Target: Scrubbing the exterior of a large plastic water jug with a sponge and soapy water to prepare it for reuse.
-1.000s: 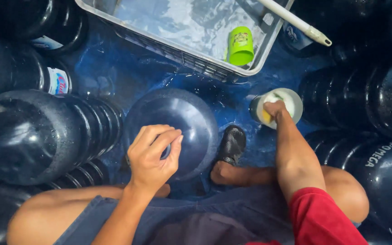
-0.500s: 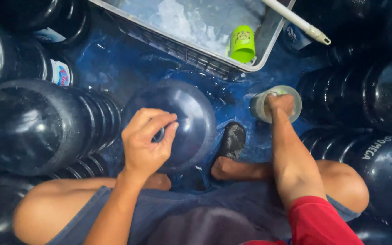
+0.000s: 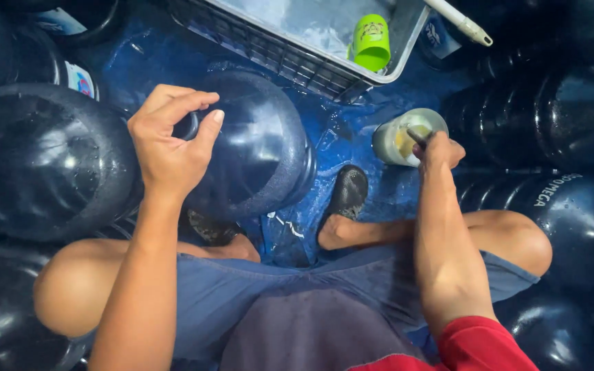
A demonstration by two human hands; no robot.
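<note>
A large dark blue water jug (image 3: 262,151) lies between my legs, its mouth toward the left. My left hand (image 3: 170,148) is at that mouth, thumb and fingers curled around the neck ring. My right hand (image 3: 441,151) reaches out to a small pale round tub (image 3: 390,141) with something yellow inside, standing on the wet blue floor. Its fingers are closed on a short dark tool (image 3: 417,135) dipped into the tub.
Big blue jugs crowd both sides, one at the left (image 3: 42,158) and one at the right (image 3: 558,206). A grey crate (image 3: 297,58) of water at the top holds a green cup (image 3: 370,42); a white handle (image 3: 458,20) crosses it. My black shoe (image 3: 348,192) rests on the floor.
My left hand has shifted from the jug's rounded top to its mouth, and the fingers now ring the neck. My right hand has stayed at the tub.
</note>
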